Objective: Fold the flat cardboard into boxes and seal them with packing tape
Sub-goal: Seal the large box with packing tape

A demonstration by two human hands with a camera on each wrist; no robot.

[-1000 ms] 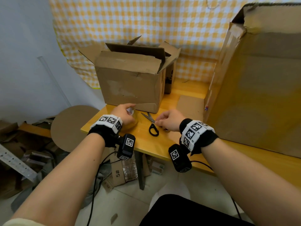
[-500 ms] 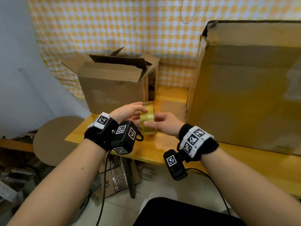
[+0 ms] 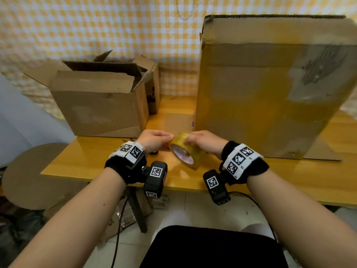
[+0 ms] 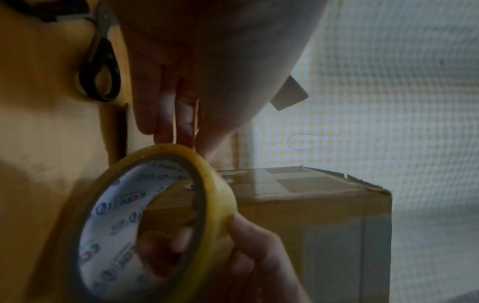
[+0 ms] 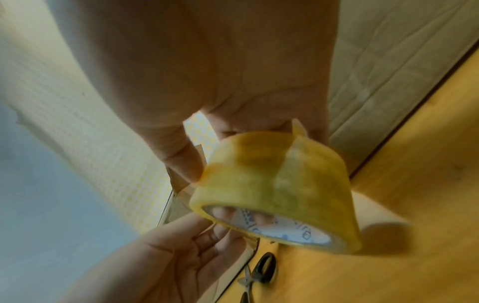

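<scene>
- Tabletop (image 3: 92, 167): carries all items; the grip works just above its near edge.
- Large box (image 3: 270, 84): stands upright, beyond and to the right of the grip.
- Small box (image 3: 96, 107): flaps open, beyond and to the left of the grip.
- Right hand (image 3: 204, 142): fingers curled over the tape roll (image 3: 183, 149), holding it clear of the tabletop.
- Left hand (image 3: 154, 140): fingertips pinch at the roll's rim.
- Scissors (image 5: 259, 268): lie below the grip.
- Step in hand: probably locating the tape's free end. Next move calls for peeling a length, then carrying it to a box seam.
</scene>
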